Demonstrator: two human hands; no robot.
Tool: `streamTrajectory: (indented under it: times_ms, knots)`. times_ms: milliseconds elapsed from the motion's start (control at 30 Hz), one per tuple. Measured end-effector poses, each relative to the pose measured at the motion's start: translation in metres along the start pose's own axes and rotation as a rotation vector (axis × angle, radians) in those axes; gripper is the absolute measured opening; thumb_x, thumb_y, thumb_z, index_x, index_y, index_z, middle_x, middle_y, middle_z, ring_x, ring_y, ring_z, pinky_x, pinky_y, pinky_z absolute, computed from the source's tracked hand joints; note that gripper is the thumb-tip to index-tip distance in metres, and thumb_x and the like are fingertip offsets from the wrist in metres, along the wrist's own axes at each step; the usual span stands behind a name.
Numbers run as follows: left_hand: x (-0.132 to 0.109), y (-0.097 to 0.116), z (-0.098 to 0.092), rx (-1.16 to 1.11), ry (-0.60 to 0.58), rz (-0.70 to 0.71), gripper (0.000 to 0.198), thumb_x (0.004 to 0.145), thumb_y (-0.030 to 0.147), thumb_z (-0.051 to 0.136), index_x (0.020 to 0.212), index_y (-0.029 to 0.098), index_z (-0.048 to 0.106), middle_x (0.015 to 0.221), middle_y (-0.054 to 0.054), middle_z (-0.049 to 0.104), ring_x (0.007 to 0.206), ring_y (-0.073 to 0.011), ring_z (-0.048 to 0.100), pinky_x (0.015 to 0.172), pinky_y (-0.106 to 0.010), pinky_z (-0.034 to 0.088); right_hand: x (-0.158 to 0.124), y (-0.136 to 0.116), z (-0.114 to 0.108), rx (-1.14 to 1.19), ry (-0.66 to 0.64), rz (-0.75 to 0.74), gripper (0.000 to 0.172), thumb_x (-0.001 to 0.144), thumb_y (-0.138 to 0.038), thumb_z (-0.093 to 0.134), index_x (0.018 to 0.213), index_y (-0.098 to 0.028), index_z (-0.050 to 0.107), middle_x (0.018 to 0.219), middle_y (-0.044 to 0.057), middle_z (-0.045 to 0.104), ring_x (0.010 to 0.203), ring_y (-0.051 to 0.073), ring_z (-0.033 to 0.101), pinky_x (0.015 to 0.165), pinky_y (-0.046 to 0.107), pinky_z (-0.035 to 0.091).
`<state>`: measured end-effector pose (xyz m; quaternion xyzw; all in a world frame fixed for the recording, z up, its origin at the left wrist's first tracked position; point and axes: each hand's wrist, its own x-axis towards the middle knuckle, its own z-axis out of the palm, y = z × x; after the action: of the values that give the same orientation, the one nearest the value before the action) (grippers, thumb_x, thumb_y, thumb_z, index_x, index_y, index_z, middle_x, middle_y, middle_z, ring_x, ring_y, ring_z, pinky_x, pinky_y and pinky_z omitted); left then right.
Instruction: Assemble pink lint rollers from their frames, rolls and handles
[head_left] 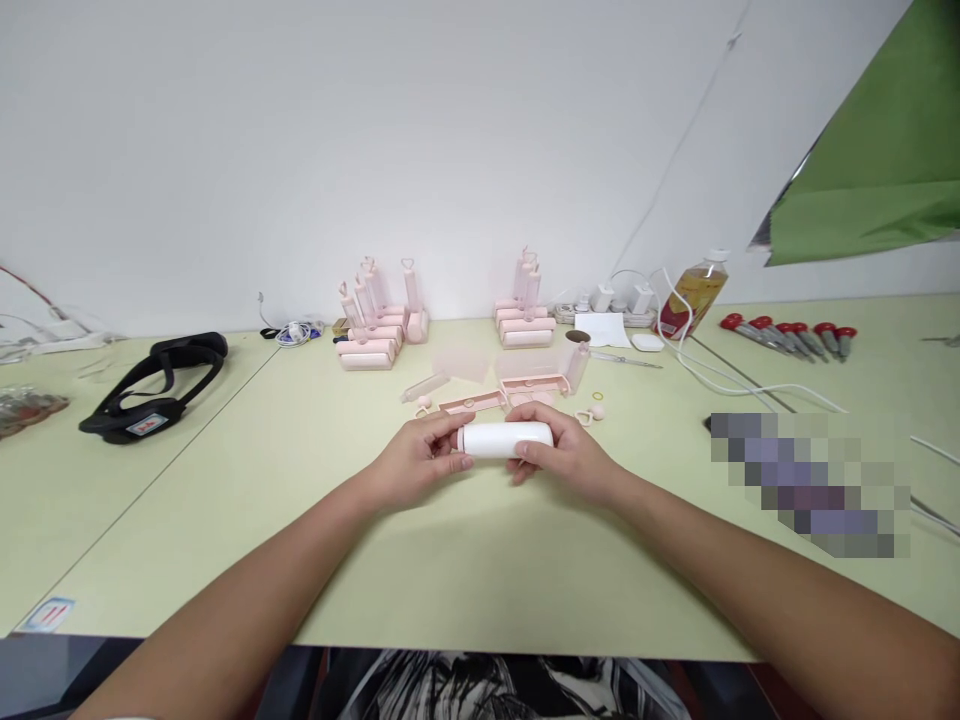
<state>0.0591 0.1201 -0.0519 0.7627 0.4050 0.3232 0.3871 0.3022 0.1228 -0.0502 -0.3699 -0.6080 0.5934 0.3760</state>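
A white cylinder [499, 440] with a pinkish left end lies sideways between my two hands, above the pale green table [480, 560]. My left hand [420, 458] grips its left end between thumb and fingers. Around the right end my right hand [562, 452] is wrapped, its thumb on the front. Just behind my hands are open pink trays [534, 384], a long pink strip [474, 402] and a small pink ball with a loop [596, 412]. A clear pinkish tube [576, 362] stands at the trays' right.
Pink assembled pieces stand in a left group [367, 348] and a right group [527, 332] near the wall. A black headset [150, 420] lies left. At right are a drink bottle [691, 295], white cables [735, 388], red-ended tools [787, 335] and a pixelated object [810, 490].
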Motion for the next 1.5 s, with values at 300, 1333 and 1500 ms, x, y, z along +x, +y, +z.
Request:
streamTrajectory:
  times_ms: [300, 1333, 1500]
  knots:
    - [0.001, 0.000, -0.001, -0.339, 0.020, -0.034, 0.062, 0.072, 0.037, 0.077, 0.127, 0.016, 0.059, 0.083, -0.002, 0.056, 0.075, -0.0137, 0.052, 0.069, -0.028, 0.046, 0.002, 0.006, -0.007, -0.022, -0.132, 0.060, 0.057, 0.074, -0.033, 0.075, 0.126, -0.017, 0.059, 0.090, 0.005, 0.063, 0.062, 0.011, 0.058, 0.046, 0.023, 0.052]
    - [0.002, 0.000, -0.006, 0.090, 0.178, 0.386, 0.044, 0.074, 0.034, 0.079, 0.115, 0.021, 0.069, 0.096, -0.007, 0.069, 0.071, -0.0117, 0.064, 0.058, -0.022, 0.055, 0.002, 0.015, -0.007, 0.161, -0.169, 0.047, 0.056, 0.071, -0.030, 0.081, 0.123, -0.022, 0.063, 0.108, 0.006, 0.062, 0.069, 0.011, 0.062, 0.058, 0.025, 0.056]
    - [0.002, -0.002, -0.005, 0.092, 0.179, 0.391, 0.042, 0.076, 0.035, 0.077, 0.115, 0.022, 0.069, 0.098, -0.008, 0.070, 0.070, -0.0111, 0.064, 0.059, -0.022, 0.055, 0.001, 0.013, -0.005, 0.173, -0.166, 0.061, 0.057, 0.070, -0.030, 0.081, 0.122, -0.020, 0.064, 0.106, 0.007, 0.063, 0.066, 0.011, 0.061, 0.057, 0.026, 0.055]
